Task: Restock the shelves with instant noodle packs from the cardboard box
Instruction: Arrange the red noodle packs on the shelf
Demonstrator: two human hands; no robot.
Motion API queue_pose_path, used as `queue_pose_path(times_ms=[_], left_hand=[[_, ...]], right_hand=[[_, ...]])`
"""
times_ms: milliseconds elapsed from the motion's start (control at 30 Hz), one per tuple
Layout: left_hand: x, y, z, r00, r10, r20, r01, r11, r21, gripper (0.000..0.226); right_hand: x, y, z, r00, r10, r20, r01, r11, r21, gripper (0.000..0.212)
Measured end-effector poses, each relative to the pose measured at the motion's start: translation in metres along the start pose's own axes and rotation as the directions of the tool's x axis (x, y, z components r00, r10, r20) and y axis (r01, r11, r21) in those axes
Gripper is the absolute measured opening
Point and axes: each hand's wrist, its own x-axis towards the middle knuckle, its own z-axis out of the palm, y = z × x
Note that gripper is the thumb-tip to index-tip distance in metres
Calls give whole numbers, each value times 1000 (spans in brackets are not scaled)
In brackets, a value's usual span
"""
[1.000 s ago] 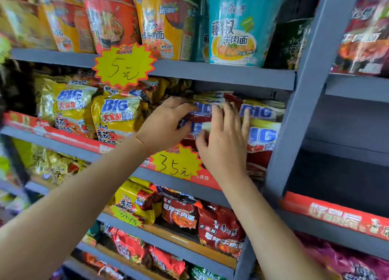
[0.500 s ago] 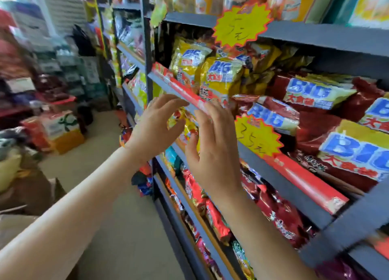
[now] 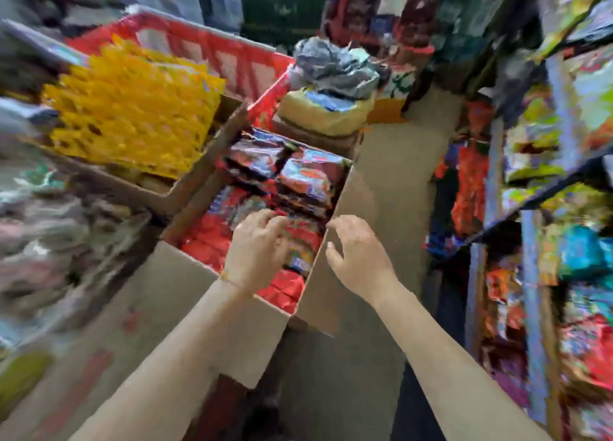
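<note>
Light, crinkly, slippery packs (image 3: 298, 178) mid-frame, so grab flat across the middle; left hand (image 3: 257, 248) reaching in loose-fingered, right hand (image 3: 360, 251) spread, both empty.

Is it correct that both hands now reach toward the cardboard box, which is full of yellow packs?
Not quite: the head view shows the left hand and right hand at a cardboard box of red packs. The yellow packs fill the neighbouring box.

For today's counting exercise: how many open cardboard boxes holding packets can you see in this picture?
2. One cardboard box with red packs lies under the left hand; another box of yellow packets sits left of it. Blur may hide others.
</note>
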Motion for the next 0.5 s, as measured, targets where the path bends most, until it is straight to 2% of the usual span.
queue_pose_path(times_ms=[100, 167, 267, 333, 400, 500], left_hand=[[-25, -64, 1, 983, -160, 92, 156, 986, 51, 42], [-30, -93, 4, 968, -215, 127, 208, 976, 67, 51], [-20, -114, 6, 961, -247, 121, 243, 969, 51, 49], [-7, -116, 8, 962, -240, 130, 239, 971, 21, 53], [8, -115, 13, 968, -205, 144, 209, 978, -9, 56], [30, -111, 22, 970, -176, 168, 186, 981, -46, 56]], right_hand=[[27, -31, 50, 988, -20, 151, 2, 993, 116, 31], [42, -39, 74, 979, -2, 204, -19, 995, 101, 37], [66, -36, 86, 990, 136, 36, -135, 991, -12, 57], [86, -28, 81, 965, 252, -72, -258, 962, -84, 64], [106, -16, 76, 947, 314, -62, -319, 938, -135, 70], [132, -1, 74, 907, 416, 59, -406, 904, -135, 78]])
